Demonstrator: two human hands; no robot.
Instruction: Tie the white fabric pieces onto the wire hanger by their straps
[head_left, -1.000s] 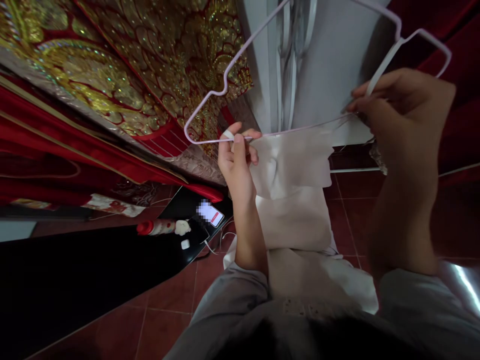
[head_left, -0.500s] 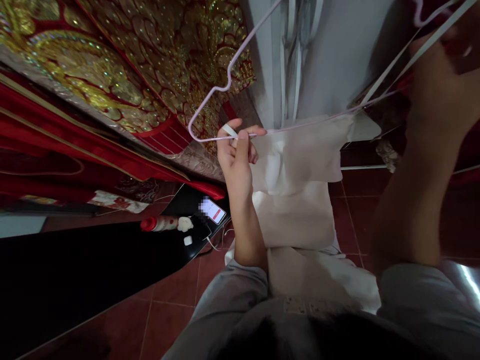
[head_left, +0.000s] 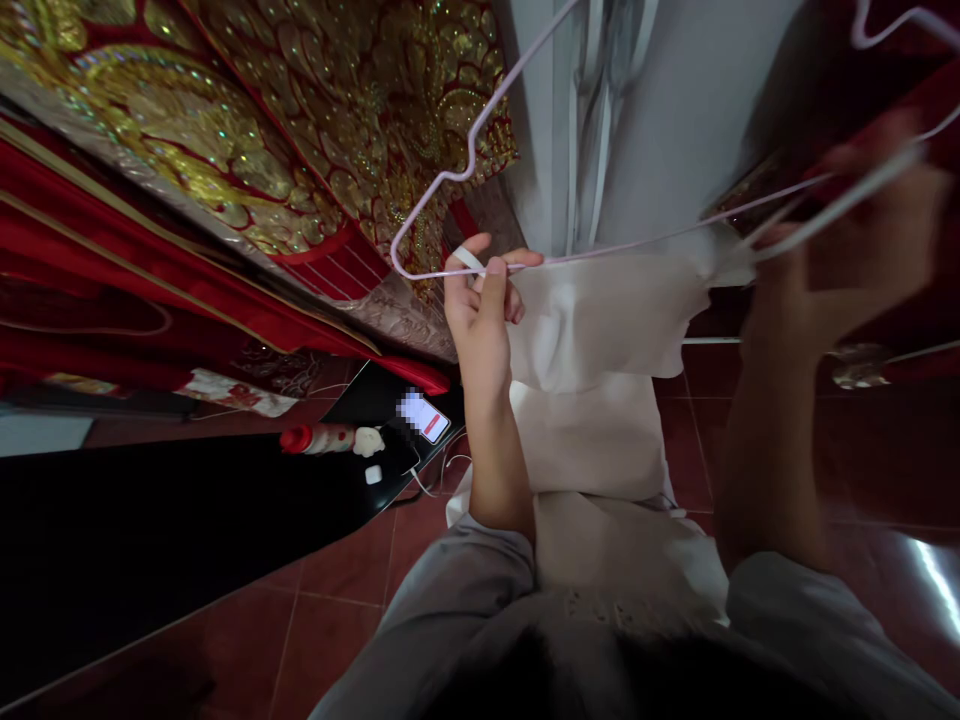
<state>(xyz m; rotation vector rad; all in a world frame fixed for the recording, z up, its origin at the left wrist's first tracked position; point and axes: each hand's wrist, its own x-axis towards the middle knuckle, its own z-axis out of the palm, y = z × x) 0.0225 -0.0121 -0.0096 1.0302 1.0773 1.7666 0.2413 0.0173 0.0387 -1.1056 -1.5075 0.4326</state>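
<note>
My left hand (head_left: 486,315) pinches the lower bar of a pale pink hanger (head_left: 471,145) near its left corner. A short white loop (head_left: 470,259) crosses the fingers of that hand. Below the bar hangs a cream tiered garment (head_left: 600,430). Toward the right end of the hanger, my right hand (head_left: 862,285) is smeared by motion. A white strap (head_left: 844,208) runs between its thumb and fingers and leads toward the garment's upper right corner. The exact finger grip there is blurred.
Red and gold sequined garments (head_left: 300,130) hang at the left. A black table (head_left: 187,540) carries a lit phone (head_left: 425,417), a red-capped bottle (head_left: 319,439) and a small white case (head_left: 373,475). Grey-white doors with long handles (head_left: 600,130) stand ahead. Red tiles (head_left: 337,640) cover the floor.
My right hand has moved down and left, drawing the strap nearer the garment's corner. My left hand and the hanger's left end have shifted slightly right.
</note>
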